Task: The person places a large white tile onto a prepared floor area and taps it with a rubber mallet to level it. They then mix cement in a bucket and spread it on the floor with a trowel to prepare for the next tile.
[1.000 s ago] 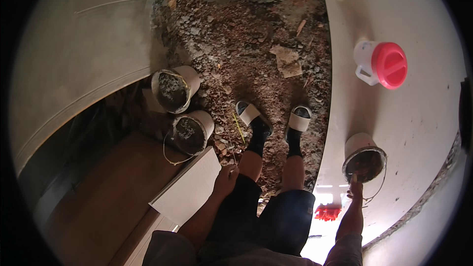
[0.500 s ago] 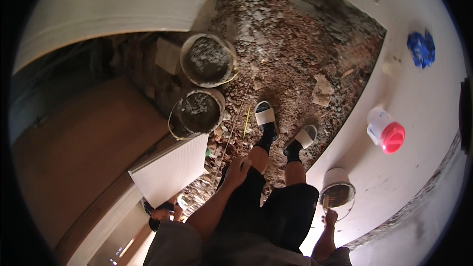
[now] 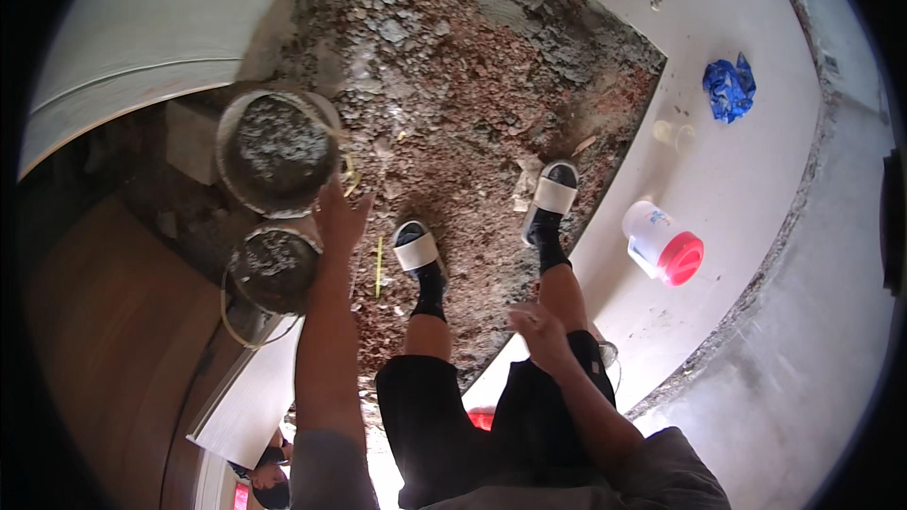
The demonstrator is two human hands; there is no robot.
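While the left hand (image 3: 338, 217) reaches out, fingers spread and empty, it nears the upper round grey mortar-filled bucket (image 3: 276, 151).
The right hand (image 3: 540, 329) hangs loosely open by the thigh; judging by this, gripping the bucket's rim comes next.
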